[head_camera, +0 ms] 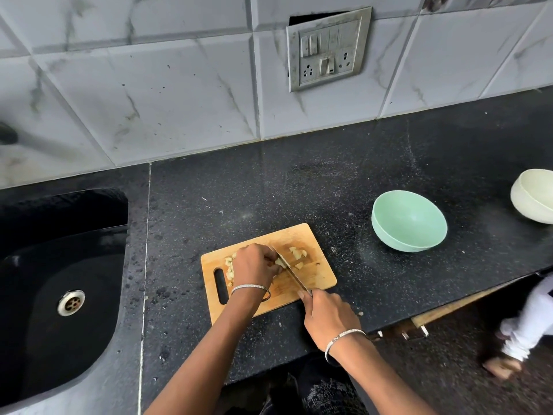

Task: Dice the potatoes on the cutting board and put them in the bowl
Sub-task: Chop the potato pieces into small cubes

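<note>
One cutting board (314, 274) lies on the black counter (299, 187), its near edge close to the counter's front. One knife (291, 271) stands blade-down across the board's middle. The right hand (326, 317), at 5 o'clock of the board, is curled round the knife handle. The left hand (254, 266), fingers bent, pins a potato piece (279, 262) against the blade. There are two heaps of diced potato (297, 254), at 9 and 1 o'clock of that hand, with pieces too small to count. Two bowls sit at 2 o'clock, the green bowl (409, 220) nearer and the white bowl (532, 196) cut off by the frame edge. Bare counter separates board and green bowl. One sink (59, 265) is at 9 o'clock.
</note>
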Motion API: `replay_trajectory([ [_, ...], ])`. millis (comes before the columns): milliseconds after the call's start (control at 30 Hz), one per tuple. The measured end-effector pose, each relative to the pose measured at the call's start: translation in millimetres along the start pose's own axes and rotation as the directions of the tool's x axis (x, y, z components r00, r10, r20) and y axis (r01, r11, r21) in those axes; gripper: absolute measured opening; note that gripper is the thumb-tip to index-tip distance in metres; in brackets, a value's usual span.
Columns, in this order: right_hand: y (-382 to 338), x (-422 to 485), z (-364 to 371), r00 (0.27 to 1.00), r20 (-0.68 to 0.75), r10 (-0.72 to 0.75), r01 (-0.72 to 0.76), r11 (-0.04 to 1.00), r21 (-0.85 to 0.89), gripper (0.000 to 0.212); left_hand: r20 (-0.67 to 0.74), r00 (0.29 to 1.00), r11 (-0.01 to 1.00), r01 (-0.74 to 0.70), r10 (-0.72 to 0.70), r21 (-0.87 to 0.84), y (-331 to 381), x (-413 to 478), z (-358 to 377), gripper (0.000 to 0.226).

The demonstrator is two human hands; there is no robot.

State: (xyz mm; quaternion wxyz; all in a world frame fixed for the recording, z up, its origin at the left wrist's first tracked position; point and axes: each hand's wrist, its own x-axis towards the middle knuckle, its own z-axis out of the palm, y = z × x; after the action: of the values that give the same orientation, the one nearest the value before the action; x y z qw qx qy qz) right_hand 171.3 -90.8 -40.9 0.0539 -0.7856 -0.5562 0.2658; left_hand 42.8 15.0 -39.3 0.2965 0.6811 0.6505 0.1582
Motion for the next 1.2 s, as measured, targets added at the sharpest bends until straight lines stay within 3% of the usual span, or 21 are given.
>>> replay_trajectory([
  [200, -10.5, 4.4, 6.8, 0.999, 0.029, 0.037, -0.035, 0.997, -0.068, 0.046, 0.024, 0.999, 0.999, 0.034, -0.033, -0.036, 2.0, -4.2, -5.8, 0.019],
  [333, 3.0, 15.6, -5.3, 0.988, 0.145, 0.057, -0.083, 0.98, 0.179, 0.055, 0.008, 1.0, 0.999, 0.029, -0.029, -0.018, 4.0, -7.8, -7.3, 0.02],
  [400, 7.1, 15.8, -8.3, 0.991, 0.131, 0.035, -0.063, 0.975, 0.212, 0.059, 0.0, 1.0, 1.0, 0.029, -0.029, -0.009, 2.6, -8.1, -7.1, 0.025],
  [1000, 0.4, -8.1, -1.5, 0.994, -0.075, -0.083, 0.08, 0.996, -0.046, 0.048, -0.046, 0.999, 0.998, 0.017, -0.014, 0.065, 4.7, -7.7, -7.7, 0.008],
  [1200, 1.0, 0.9, 5.2, 0.998, 0.018, -0.065, 0.064, 0.997, 0.052, 0.046, -0.025, 0.999, 0.999, 0.028, -0.027, 0.045, 3.4, -5.0, -8.4, 0.01],
])
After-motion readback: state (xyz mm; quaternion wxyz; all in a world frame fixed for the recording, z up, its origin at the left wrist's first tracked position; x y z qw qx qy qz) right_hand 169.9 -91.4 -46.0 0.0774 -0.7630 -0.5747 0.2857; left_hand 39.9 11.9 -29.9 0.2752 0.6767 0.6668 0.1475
